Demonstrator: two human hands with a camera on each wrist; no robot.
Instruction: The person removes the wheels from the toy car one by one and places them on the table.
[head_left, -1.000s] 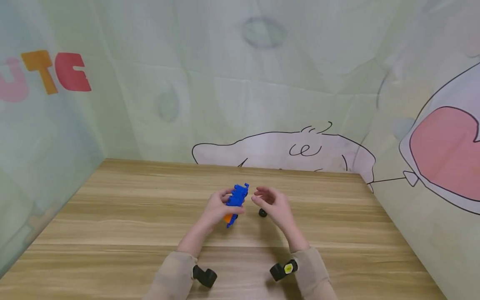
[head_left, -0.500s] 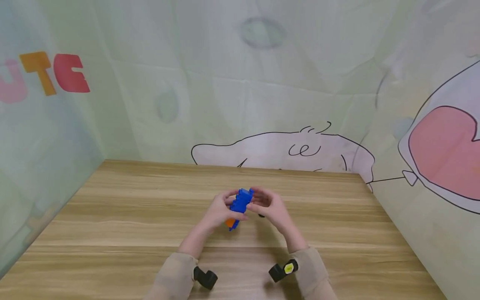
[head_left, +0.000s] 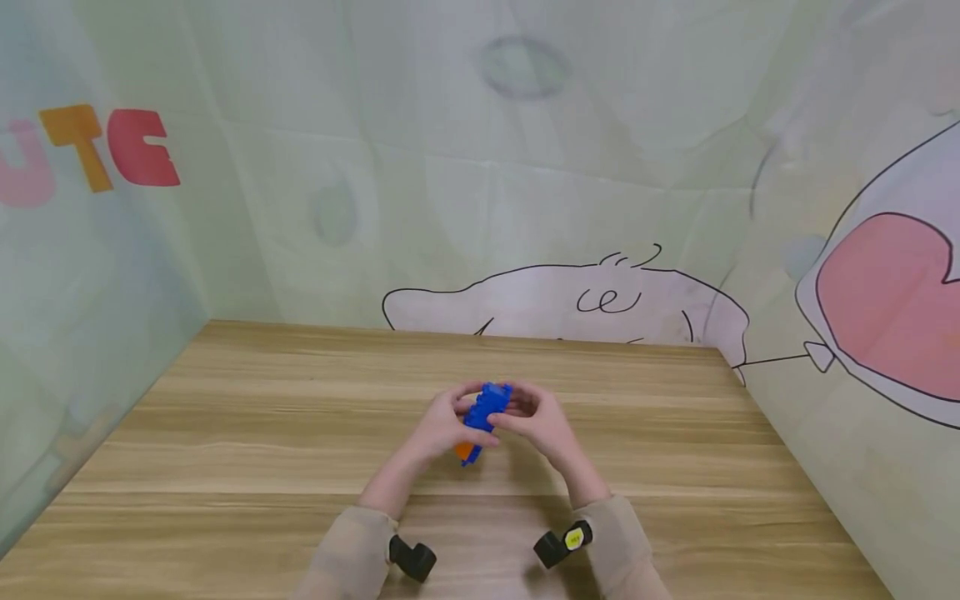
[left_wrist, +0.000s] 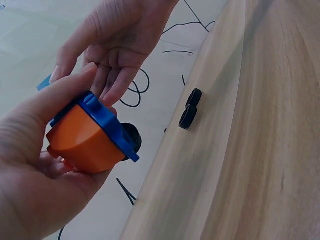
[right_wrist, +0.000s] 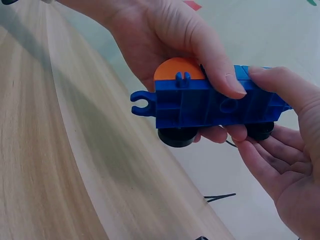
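Observation:
My left hand (head_left: 438,425) grips a blue toy train car (head_left: 486,407), which is tilted above the table. An orange rounded part (left_wrist: 82,140) sits at the car's near end. From the right, my right hand (head_left: 546,425) pinches the far end, its thumb on the blue base and its fingers by a black wheel (right_wrist: 260,131). Another black wheel (right_wrist: 177,136) is fitted on the same side, near the hook-shaped coupling (right_wrist: 142,103). The right wrist view shows the underside of the base; the side away from that camera is hidden.
Two loose black wheels (left_wrist: 190,109) stand together on the wooden table (head_left: 300,467), hidden in the head view. Behind the table hangs a printed cloth backdrop (head_left: 420,167). Both wrists wear small black cameras (head_left: 412,558).
My right hand, earlier apart from the car, has come in to take its far end. The car has shifted slightly right and nearer in my left hand. The loose wheel has passed from sight.

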